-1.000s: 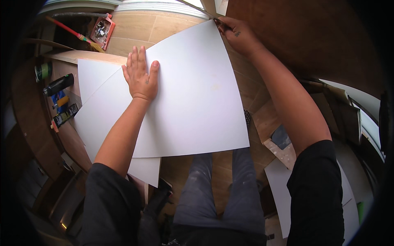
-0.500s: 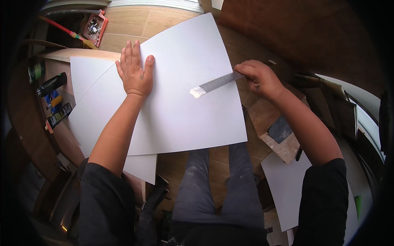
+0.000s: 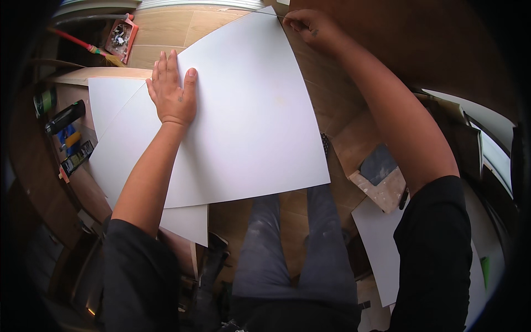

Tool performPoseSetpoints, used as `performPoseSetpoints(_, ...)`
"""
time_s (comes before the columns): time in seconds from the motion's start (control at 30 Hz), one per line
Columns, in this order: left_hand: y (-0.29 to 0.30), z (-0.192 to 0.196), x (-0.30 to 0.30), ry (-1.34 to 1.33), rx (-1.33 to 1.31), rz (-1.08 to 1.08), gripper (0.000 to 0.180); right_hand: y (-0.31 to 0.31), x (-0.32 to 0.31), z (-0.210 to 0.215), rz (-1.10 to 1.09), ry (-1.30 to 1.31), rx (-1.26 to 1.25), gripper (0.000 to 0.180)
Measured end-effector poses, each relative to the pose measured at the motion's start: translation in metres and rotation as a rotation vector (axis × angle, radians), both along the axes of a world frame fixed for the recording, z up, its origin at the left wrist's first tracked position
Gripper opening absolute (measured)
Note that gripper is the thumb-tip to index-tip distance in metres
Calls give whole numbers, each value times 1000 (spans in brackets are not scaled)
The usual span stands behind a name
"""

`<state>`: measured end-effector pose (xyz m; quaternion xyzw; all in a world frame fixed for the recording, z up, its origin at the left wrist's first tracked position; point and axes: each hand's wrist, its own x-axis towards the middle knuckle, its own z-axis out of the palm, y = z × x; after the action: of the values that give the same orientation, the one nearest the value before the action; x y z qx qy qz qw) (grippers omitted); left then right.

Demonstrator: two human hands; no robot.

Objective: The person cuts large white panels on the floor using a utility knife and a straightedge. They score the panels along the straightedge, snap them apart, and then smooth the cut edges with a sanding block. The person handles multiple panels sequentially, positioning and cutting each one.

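A large white sheet [image 3: 249, 122] lies tilted over a wooden work surface and above my knees. My left hand [image 3: 172, 91] presses flat on its upper left part, fingers spread, holding nothing. My right hand [image 3: 310, 25] reaches to the sheet's far corner, fingers pinched shut on a thin grey strip-like tool that is barely visible there. A second white sheet [image 3: 110, 102] lies underneath, sticking out at the left and lower left.
A red tray of small parts [image 3: 119, 36] and a red-handled brush [image 3: 83, 45] sit at the far left. Dark tools and a black bottle [image 3: 65, 116] line the left shelf. A grey-topped block [image 3: 379, 174] and another white board [image 3: 381, 243] lie at the right.
My right hand has moved from the middle right of the sheet, where it held the grey strip flat, back up to the far corner. The left hand stays pressed on the sheet.
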<state>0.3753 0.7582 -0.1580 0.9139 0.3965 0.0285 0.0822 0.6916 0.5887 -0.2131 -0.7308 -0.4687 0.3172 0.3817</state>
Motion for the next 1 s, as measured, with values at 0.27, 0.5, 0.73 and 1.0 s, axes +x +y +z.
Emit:
performPoseSetpoints(0.27,3,-5,-2,-19,33,-19,69,-140,-55,18,127,15,-89,38)
performPoseSetpoints(0.5,2,-8,0,-38,29,-32,69,-278,-106,50,393,-89,-235,44)
performPoseSetpoints(0.73,7,-5,-10,-24,52,-17,69,-195,-73,63,-5,93,-221,35)
performPoseSetpoints(1.0,8,-9,-3,-35,22,-37,69,-21,-24,43,-134,-73,-107,29)
